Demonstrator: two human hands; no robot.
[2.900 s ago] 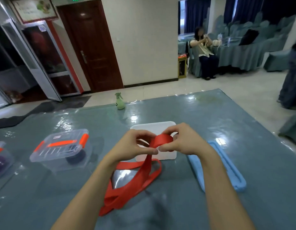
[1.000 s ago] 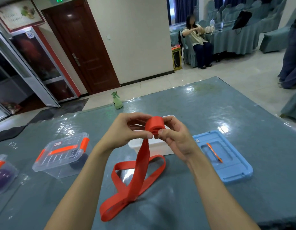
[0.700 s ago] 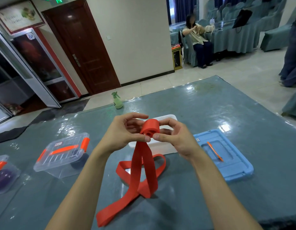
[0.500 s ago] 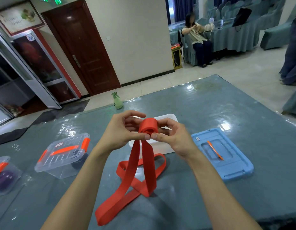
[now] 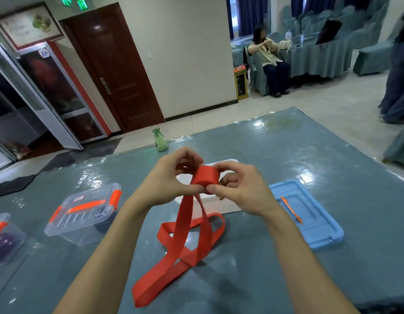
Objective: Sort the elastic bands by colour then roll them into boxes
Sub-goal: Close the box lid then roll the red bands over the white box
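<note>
Left hand [image 5: 169,182]: raised above the tabletop [image 5: 309,159]; thumb and curled fingers pinch the left end of the roll [image 5: 206,176].
Right hand [image 5: 239,189]: raised level with the left; thumb and curled fingers pinch the right end of the same roll.
Red band [image 5: 185,245]: one end is wound into the short, tight roll held between the two hands. The unrolled length hangs from it and lies in loose, crossed loops on the tabletop, with a folded end nearest the viewer.
White box [image 5: 228,206]: open, on the tabletop just behind the hands and partly hidden by them; contents cannot be told.
Blue lid [image 5: 314,232]: flat on the tabletop, right of the white box; a thin orange strip [image 5: 291,213] lies on it.
Clear box [image 5: 83,211]: lidded, with orange latches, left of the band; a dark item shows inside.
Second clear box [image 5: 6,241]: at the far left, cut by the edge; a purple mass shows inside.
Spray bottle [image 5: 160,140]: green, beyond the tabletop's far edge.
</note>
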